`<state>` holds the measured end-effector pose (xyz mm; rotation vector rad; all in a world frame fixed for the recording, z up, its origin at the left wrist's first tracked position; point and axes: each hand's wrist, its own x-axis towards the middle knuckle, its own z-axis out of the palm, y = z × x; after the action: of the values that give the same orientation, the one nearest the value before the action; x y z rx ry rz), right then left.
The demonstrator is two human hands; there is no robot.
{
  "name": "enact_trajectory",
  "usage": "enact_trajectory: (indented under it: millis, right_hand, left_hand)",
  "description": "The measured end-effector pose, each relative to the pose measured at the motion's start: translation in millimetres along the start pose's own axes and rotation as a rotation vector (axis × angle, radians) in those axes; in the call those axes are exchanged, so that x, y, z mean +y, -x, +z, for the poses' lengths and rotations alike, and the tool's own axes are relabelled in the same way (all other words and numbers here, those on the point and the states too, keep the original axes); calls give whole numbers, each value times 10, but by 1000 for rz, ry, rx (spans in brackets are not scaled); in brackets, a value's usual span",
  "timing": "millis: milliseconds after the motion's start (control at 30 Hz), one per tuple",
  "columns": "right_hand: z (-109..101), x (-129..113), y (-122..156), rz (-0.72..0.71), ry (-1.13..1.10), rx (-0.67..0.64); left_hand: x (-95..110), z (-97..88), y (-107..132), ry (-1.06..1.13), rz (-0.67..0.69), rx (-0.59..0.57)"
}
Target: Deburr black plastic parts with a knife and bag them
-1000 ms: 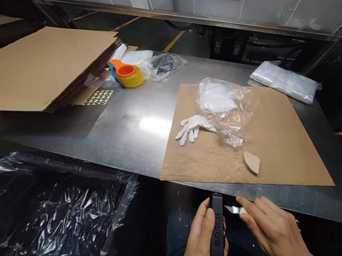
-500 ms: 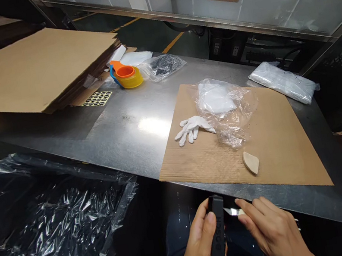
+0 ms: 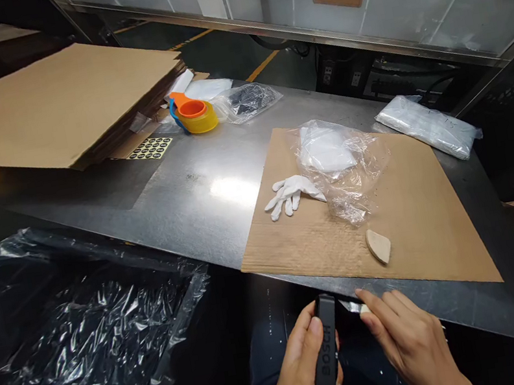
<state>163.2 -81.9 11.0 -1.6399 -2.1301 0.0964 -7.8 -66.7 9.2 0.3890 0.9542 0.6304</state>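
Note:
My left hand is closed around a long black bar-shaped part with "BOSCH" lettering on its face, held upright just in front of the table edge. The thumb presses on its left side. Opposite it, my right hand pinches a small knife between thumb and forefinger. Its short, shiny blade points left at the bar's upper end, with a small gap between them. Most of the knife's handle is hidden in the fingers. On the cardboard sheet beyond lies a beige wedge-shaped pad.
A white glove and a clear plastic bag lie on the cardboard. Further back are a tape dispenser, a stack of cardboard and a wrapped white packet. Black plastic sheeting fills the lower left.
The knife has shifted slightly up and right, so its tip is a little farther from the black bar. The bar's lettering now reads more clearly. Objects on the table have not moved.

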Motion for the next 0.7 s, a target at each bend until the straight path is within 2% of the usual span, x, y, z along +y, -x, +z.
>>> enact_trajectory:
  millis: [533, 700]
  right_hand:
    - [-74, -70, 0, -57, 45, -64]
    - [-45, -27, 14, 10, 16, -24]
  left_hand:
    - [-3, -3, 7, -27, -5, 25]
    - [-7, 7, 11, -20, 20, 31]
